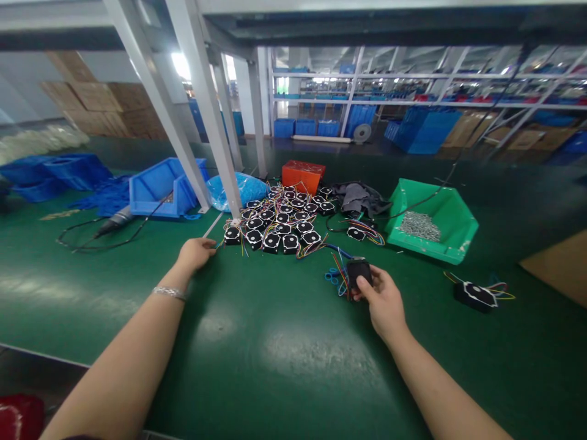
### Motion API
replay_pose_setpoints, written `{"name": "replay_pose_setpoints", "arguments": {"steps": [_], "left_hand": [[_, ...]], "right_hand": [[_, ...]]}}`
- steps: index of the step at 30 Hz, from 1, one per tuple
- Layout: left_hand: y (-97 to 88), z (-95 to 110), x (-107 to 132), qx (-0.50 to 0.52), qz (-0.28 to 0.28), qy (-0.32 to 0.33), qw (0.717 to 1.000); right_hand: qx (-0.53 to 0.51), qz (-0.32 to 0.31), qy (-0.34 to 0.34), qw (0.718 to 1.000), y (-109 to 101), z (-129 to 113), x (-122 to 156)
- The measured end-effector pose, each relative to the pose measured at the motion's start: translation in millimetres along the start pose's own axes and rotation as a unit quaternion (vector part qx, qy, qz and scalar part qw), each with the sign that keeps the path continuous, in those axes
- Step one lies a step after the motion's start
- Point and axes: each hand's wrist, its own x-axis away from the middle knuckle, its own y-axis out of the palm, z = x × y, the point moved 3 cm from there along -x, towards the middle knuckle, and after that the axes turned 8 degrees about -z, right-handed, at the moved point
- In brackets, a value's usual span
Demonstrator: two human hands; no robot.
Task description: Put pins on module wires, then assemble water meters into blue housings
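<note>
Table: green bench top lies under both forearms.
Bracelet: a silver band sits on the left wrist.
Right hand: the right hand is closed around a small black motor, thumb on its near face; its coloured wires hang to the left.
Left hand: the left hand has its fingers loosely curled at the edge of the pile; I cannot tell whether it pinches a wire.
Lone motor: a second motor lies to the right of the right hand, well apart.
Motor pile: a heap of like motors lies just beyond the left hand.
Green bin: the bin stands beyond the right hand and holds grey screws.
Power screwdriver: the tool lies left of the left hand, cable looped.
Orange box: the box stands behind the heap.
Blue bin: the bin stands far left of the heap.
</note>
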Motion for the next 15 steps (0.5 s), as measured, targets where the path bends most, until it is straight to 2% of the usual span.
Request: {"name": "replay_pose_setpoints", "arguments": {"steps": [3,6,12,15], "left_hand": [[11.0,1.3,-0.5,-0.021,-0.019,0.009,1.000],[11.2,7.8,4.5,-0.047,-0.008,-0.003,0.999],[-23.9,18.0,28.5,-0.076,0.067,-0.037,0.994],[-36.9,36.8,44.4,-0.069,0.104,-0.026,0.992]], "right_hand": [[-0.019,-0.003,0.003,1.000,1.0,-0.9,1.1],[-0.047,-0.014,0.014,0.999,2.6,-1.6,2.4],[-0.084,-0.054,0.034,0.994,8.7,-0.5,5.0],[-0.104,-0.081,0.046,0.990,13.3,-0.4,8.4]]}}
